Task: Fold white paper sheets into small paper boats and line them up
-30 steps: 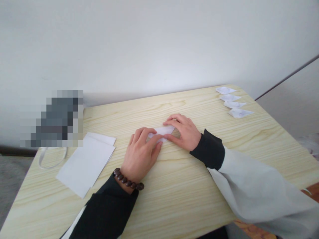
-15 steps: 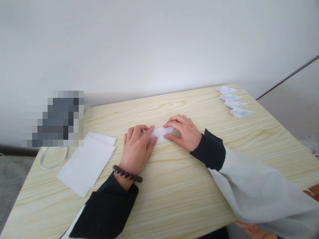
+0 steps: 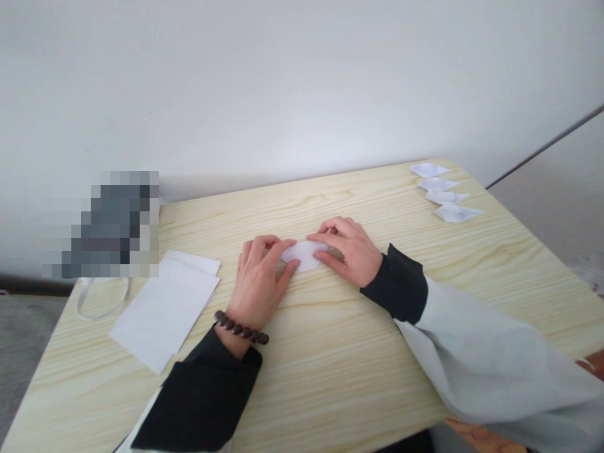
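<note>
Drawn back toward its own side since the first frame, the left hand (image 3: 259,277) no longer reaches across the folded paper (image 3: 306,256), so more of that white strip's middle shows between the hands; the right hand (image 3: 352,251) has barely shifted.

Both hands are narrow, each holding one end of the folded paper between thumb and fingers, thumbs on the near edge and index fingers along the far one. Gripping it from both ends probably keeps the layers flat and lined up, and leaves the centre in sight. It lies near the middle of the bench (image 3: 330,352), low against the surface, which likely gives the fingers something firm to press on.

Beside the left forearm, overlapping blank sheets (image 3: 165,308) lie within easy reach yet out of the working spot, behind them a pixelated dark object (image 3: 108,226). Four pointed paper pieces (image 3: 457,213) stand in a row at the far right corner, seemingly put there so that sleeves do not brush them.
</note>
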`<state>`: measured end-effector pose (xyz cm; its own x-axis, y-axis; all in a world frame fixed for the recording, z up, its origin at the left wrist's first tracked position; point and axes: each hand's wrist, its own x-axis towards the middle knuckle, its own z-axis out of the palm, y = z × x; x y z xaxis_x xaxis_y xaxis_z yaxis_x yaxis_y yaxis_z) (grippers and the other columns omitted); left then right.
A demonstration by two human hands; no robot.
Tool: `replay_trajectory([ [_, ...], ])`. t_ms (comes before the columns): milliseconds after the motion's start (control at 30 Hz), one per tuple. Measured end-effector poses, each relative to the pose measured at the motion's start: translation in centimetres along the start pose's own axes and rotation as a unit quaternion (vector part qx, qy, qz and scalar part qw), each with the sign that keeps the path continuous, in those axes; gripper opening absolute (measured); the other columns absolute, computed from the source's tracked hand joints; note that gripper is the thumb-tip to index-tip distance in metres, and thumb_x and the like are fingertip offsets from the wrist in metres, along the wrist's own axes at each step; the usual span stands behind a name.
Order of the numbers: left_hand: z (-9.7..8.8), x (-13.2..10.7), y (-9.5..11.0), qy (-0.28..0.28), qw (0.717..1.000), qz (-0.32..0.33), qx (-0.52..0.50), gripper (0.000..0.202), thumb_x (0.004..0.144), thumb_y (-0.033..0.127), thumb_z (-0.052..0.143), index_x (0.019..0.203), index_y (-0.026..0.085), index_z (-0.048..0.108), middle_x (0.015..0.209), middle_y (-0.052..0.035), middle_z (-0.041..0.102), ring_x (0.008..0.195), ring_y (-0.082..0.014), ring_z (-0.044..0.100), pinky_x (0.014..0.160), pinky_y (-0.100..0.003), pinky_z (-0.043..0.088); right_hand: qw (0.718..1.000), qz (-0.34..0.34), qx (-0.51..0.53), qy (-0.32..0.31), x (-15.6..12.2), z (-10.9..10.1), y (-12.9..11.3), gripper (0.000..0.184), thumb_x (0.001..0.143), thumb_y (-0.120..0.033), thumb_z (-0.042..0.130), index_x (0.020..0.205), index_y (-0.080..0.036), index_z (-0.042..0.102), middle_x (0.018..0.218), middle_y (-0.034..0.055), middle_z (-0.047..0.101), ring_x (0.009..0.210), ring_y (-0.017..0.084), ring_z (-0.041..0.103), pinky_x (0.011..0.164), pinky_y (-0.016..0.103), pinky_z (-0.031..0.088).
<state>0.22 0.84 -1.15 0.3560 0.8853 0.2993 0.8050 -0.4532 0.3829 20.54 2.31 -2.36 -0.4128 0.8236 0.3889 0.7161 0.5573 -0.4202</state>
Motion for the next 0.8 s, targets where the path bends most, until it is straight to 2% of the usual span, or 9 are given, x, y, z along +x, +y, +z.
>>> replay_trajectory([
  [167,0.16,-0.04,-0.07,0.001,1.000,0.002,0.011,0.032,0.088,0.030,0.052,0.118,0.020,0.058,0.108,-0.0088,0.053,0.101,-0.0248,0.048,0.090,-0.043,0.043,1.000,-0.015,-0.020,0.008,0.01,0.00,-0.18,0.028,0.088,-0.034,0.056,0.109,-0.020,0.067,0.102,0.0071,0.061,0.095,0.022,0.050,0.084,0.038,0.038],
  [333,0.21,-0.09,-0.14,0.000,1.000,0.010,0.020,0.035,0.089,0.030,0.050,0.122,0.020,0.057,0.110,-0.0090,0.053,0.102,-0.0248,0.048,0.091,-0.043,0.043,0.997,-0.033,-0.063,0.026,-0.05,-0.21,-0.50,0.025,0.088,-0.034,0.057,0.107,-0.022,0.067,0.107,0.0056,0.061,0.098,0.022,0.049,0.083,0.037,0.035],
  [500,0.15,-0.11,-0.10,-0.006,1.000,0.015,0.019,0.033,0.090,0.029,0.050,0.120,0.019,0.058,0.112,-0.0090,0.053,0.102,-0.0247,0.047,0.091,-0.044,0.042,0.994,-0.051,-0.081,0.043,-0.07,-0.26,-0.51,0.022,0.089,-0.035,0.056,0.104,-0.025,0.067,0.104,0.0037,0.063,0.098,0.021,0.049,0.081,0.036,0.033],
  [800,0.06,-0.09,0.09,0.009,0.999,0.036,0.024,0.027,0.089,0.026,0.051,0.114,0.019,0.059,0.105,-0.0081,0.052,0.099,-0.0243,0.047,0.090,-0.042,0.044,0.995,-0.059,-0.067,0.044,0.13,-0.32,-0.51,0.018,0.088,-0.035,0.057,0.095,-0.023,0.068,0.094,0.0019,0.065,0.091,0.018,0.050,0.078,0.034,0.030],
])
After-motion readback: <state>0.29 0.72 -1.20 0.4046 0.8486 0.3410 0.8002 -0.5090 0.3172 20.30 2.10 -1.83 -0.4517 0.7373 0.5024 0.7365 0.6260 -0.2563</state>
